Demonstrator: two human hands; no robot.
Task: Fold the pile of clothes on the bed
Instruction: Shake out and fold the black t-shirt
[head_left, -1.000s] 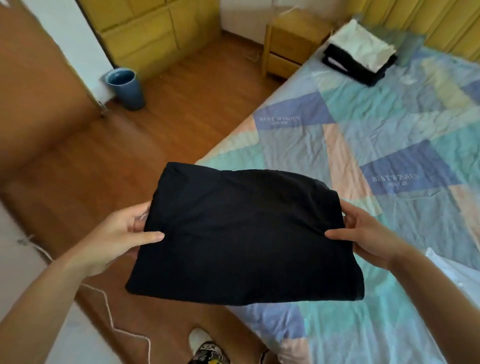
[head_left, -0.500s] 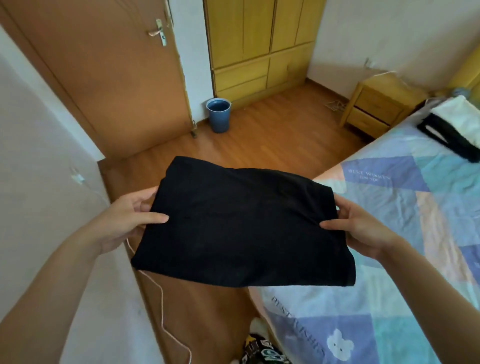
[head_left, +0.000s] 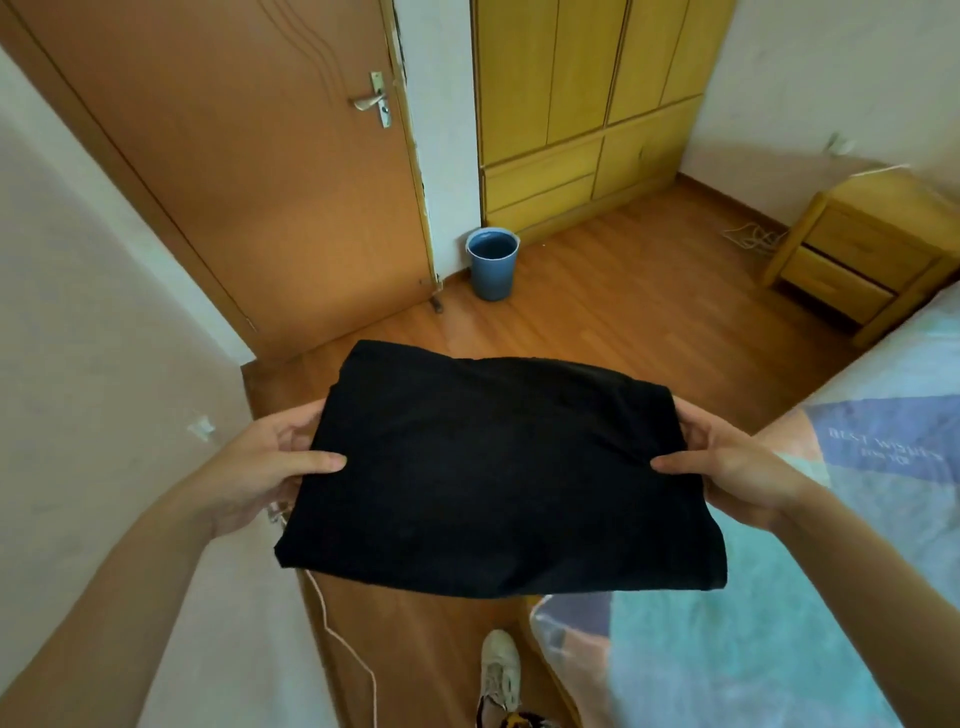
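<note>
A folded black garment (head_left: 498, 473) hangs flat in the air in front of me, over the wooden floor beside the bed. My left hand (head_left: 270, 467) grips its left edge, thumb on top and fingers underneath. My right hand (head_left: 727, 467) grips its right edge the same way. The bed (head_left: 857, 519) with a patchwork sheet in blue, teal and peach shows only at the right edge of the view. No pile of clothes is in sight.
A blue bucket (head_left: 492, 262) stands on the floor by a brown door (head_left: 234, 171). A yellow wardrobe (head_left: 587, 104) fills the far wall, with a wooden nightstand (head_left: 862, 254) at the right. A white cable (head_left: 343, 639) and a shoe (head_left: 500, 670) lie below.
My view has swung left, away from the bed toward the door and wardrobe. The stack at the bed's head has left the view. Both hands keep the same hold on the garment.
</note>
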